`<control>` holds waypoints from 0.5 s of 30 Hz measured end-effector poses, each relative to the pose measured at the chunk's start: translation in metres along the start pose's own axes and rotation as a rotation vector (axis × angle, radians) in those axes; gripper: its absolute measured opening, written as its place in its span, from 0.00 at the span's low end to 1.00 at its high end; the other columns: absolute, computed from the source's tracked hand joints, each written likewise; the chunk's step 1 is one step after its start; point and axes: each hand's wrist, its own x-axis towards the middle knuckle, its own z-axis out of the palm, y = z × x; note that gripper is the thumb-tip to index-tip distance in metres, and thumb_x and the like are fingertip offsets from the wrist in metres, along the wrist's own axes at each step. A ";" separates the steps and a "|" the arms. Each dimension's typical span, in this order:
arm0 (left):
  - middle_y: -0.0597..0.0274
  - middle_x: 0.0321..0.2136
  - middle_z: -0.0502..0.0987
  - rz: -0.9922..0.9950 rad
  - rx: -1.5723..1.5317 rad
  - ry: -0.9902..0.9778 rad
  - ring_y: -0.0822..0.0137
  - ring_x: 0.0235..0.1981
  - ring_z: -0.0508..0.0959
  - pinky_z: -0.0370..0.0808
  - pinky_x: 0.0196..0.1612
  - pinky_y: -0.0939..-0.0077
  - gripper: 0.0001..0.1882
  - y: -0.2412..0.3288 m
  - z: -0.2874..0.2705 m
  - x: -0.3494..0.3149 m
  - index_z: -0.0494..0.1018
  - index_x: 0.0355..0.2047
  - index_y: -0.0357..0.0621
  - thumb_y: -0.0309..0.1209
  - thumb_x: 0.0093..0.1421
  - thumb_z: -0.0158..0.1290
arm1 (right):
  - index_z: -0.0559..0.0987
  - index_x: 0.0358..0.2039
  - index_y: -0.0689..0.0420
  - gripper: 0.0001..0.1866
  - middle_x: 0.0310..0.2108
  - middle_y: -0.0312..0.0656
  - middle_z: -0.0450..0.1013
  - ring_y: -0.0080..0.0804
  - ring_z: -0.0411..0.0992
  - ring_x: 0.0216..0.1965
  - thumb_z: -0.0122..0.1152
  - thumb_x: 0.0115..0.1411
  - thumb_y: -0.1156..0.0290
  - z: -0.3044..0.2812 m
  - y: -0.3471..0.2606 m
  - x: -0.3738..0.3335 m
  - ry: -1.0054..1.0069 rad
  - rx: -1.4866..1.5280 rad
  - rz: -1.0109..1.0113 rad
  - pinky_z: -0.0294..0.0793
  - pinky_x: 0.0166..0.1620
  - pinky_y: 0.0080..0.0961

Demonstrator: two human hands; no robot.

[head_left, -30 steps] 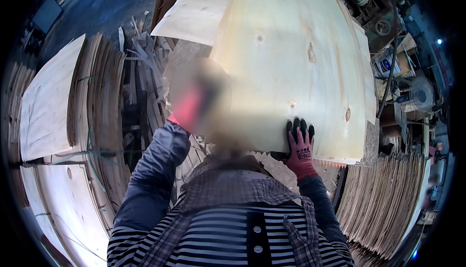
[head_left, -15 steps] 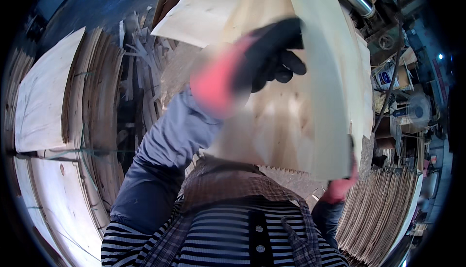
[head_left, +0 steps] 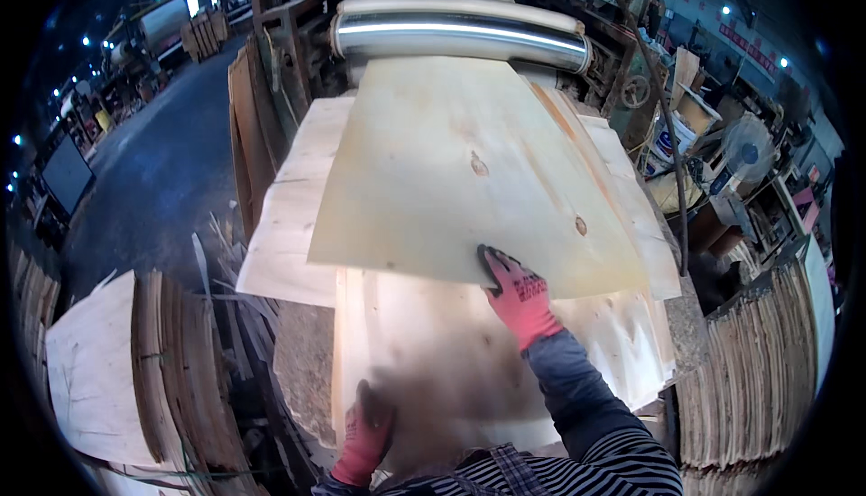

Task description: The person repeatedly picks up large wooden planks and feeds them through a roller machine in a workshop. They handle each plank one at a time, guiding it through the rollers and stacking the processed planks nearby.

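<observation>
A veneer sheet (head_left: 424, 180) is lying before the steel roller (head_left: 460, 36); at its near edge the right hand (head_left: 516, 293), its glove (head_left: 532, 317) bearing dark print, is half-curling, grip unclear. Farther from the roller, the left hand (head_left: 366, 433) is blurring, openness and hold unclear.

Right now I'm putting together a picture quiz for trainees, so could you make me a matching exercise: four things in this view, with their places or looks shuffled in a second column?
Column one
1. Right hand
2. Left hand
3. Roller
4. Fan

Column two
A. Near the right side of the view
B. At the near edge of the top wood sheet
C. Shiny silver, at the far end of that sheet
D. Near the lower edge of the view

Pairs: 1-B, 2-D, 3-C, 4-A
</observation>
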 end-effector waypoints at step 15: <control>0.57 0.44 0.64 0.113 -0.253 -0.321 0.78 0.27 0.70 0.68 0.28 0.86 0.16 -0.025 -0.030 0.027 0.67 0.46 0.45 0.29 0.57 0.44 | 0.55 0.55 0.61 0.41 0.55 0.53 0.52 0.48 0.48 0.58 0.59 0.45 0.54 -0.004 -0.025 -0.118 -0.186 0.056 -0.043 0.41 0.59 0.45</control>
